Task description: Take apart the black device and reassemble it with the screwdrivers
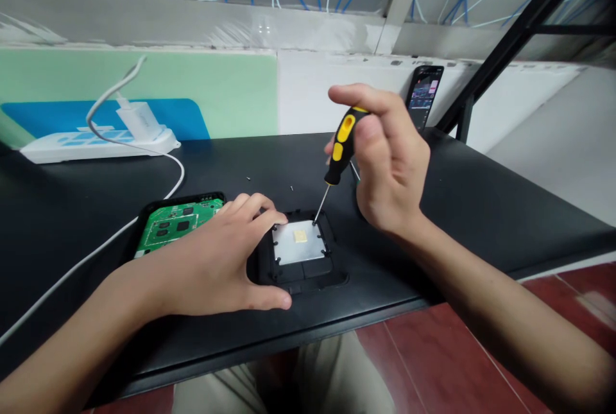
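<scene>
My right hand point(392, 157) is wrapped round the black-and-yellow handle of a screwdriver point(342, 141), with the index finger over the top end. The screwdriver's tip meets the upper right corner of a silver metal plate point(289, 248) bearing a small yellowish pad point(300, 236). That plate lies inside a black plastic cover point(308, 280) flat on the table. My left hand point(226, 253) spans the cover's left side, fingertips at its upper edge and thumb at the front, holding it. Partly behind the left forearm lies a green circuit board point(183, 224) in a black case.
Two tiny screws point(248, 178) point(291, 188) lie beyond the cover on the black table point(216, 163). A white power strip point(101, 144) with a charger point(139, 120) and white cable point(183, 173) is at left. A phone point(425, 96) leans on the back wall.
</scene>
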